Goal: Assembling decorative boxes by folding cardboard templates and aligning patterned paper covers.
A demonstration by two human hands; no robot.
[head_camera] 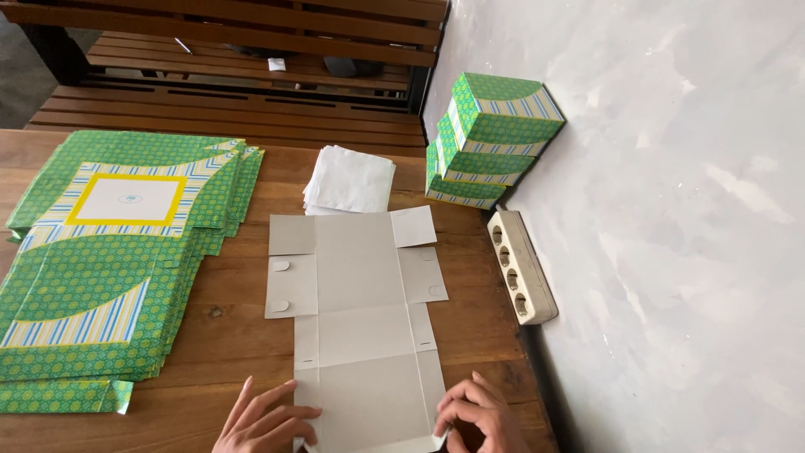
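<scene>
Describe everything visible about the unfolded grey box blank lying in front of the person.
The flat box blank is plain grey cardboard, printed side apparently down, lying flat on the wooden table. It shows crease lines, side flaps and small rounded tab cuts. The left hand presses its near left edge; the right hand pinches its near right corner.

The flat, unfolded cardboard box blank (362, 319) touched by the left hand (267, 424) and the right hand (482, 419) shows a plain grey inner face. To the left of the left hand, the stack of flat printed box sheets (109, 260) is green with a fine yellow-green lattice, blue-and-yellow striped bands and a white panel framed in yellow. Beyond the right hand, the three folded boxes (486, 143) repeat that green and striped pattern, the folded paper pile (350, 178) is white, and the power strip (521, 267) is cream against a pale grey wall (671, 210) on brown wooden table planks (226, 310).
</scene>
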